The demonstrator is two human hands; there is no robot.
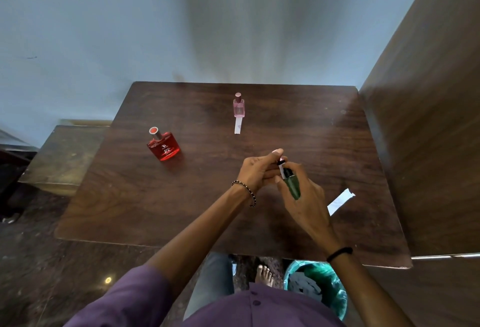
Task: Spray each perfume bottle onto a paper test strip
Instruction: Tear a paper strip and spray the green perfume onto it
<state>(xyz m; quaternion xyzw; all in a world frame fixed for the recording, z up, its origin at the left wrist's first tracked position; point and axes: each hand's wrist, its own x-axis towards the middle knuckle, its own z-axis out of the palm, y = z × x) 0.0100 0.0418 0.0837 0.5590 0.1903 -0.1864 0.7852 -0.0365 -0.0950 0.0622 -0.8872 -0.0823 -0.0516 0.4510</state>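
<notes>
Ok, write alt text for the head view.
The right hand holds a green bottle and the left hand holds a strip by its nozzle, above a table. A red bottle and a pink bottle stand farther back.

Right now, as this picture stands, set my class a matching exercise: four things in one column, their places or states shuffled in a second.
1 red bottle
2 pink bottle
3 green bottle
4 loose paper strip

A gripped by the right hand
B flat, right side of the table
C standing, left side of the table
D standing far middle, by another strip

Pairs: 1-C, 2-D, 3-A, 4-B
</notes>
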